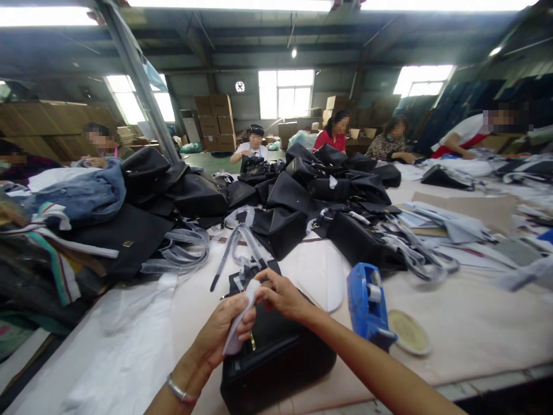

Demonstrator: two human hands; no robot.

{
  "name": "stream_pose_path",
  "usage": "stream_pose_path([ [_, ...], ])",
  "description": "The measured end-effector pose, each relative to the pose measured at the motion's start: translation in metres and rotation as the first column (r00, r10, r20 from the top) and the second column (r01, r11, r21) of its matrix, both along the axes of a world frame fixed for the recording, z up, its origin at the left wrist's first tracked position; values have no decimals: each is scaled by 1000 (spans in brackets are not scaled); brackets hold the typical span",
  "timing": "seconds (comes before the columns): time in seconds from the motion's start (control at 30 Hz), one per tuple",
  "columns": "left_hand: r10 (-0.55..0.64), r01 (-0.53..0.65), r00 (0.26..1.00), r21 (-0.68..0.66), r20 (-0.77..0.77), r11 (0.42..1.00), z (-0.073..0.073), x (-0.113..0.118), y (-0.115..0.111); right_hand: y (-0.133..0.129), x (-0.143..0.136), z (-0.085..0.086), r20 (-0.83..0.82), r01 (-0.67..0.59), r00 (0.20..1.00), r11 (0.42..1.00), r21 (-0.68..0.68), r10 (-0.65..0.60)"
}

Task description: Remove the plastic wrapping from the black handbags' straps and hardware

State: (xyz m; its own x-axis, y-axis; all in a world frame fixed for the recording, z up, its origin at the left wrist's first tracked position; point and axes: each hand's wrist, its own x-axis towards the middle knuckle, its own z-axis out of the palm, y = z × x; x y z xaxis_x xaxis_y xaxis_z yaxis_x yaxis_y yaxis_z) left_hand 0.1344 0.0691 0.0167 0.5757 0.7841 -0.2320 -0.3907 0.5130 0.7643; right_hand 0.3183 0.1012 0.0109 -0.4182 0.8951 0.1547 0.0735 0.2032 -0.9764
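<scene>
A black handbag (285,351) lies on the table right in front of me, with gold-coloured hardware on its side. Over it, my left hand (231,323) grips a folded strip of white wrapping material (240,318). The fingers of my right hand (280,294) pinch the upper end of that same strip. Whether the strip covers a handle or strap of the bag I cannot tell. Behind my hands, straps in clear plastic wrap (246,236) rise from the bag and lie toward the pile.
A blue tape dispenser (367,305) stands right of the bag, beside a roll of tape (409,332). Black bags (285,202) are heaped across the table. White sheets (125,346) lie at left, papers and cardboard (466,207) at right. Several people sit or stand beyond.
</scene>
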Motion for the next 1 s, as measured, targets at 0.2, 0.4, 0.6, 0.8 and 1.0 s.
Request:
stream_pose_path([
  [0.2, 11, 7, 983, -98, 184, 995, -5, -8, 3, 7, -2, -1, -23, -83, 996, 996, -15, 83],
  [0.4, 29, -30, 999, 9, 43, 1000, 1, -4, -3, 0, 8, 15, 100, 81, 991, 994, 78, -89],
  [0.6, 122, -23, 941, 302, -315, 953, 9, 12, -7, -3, -14, 32, 316, 80, 939, 979, 185, -137],
  [0.8, 162, -43, 896, 281, -414, 959, 8, 1, -20, 14, -26, 14, 235, 122, 961, 988, 100, -142],
  [1.0, 210, -92, 879, 281, -428, 955, 6, -8, -32, 16, -42, -2, 223, 257, 938, 964, 68, -266],
])
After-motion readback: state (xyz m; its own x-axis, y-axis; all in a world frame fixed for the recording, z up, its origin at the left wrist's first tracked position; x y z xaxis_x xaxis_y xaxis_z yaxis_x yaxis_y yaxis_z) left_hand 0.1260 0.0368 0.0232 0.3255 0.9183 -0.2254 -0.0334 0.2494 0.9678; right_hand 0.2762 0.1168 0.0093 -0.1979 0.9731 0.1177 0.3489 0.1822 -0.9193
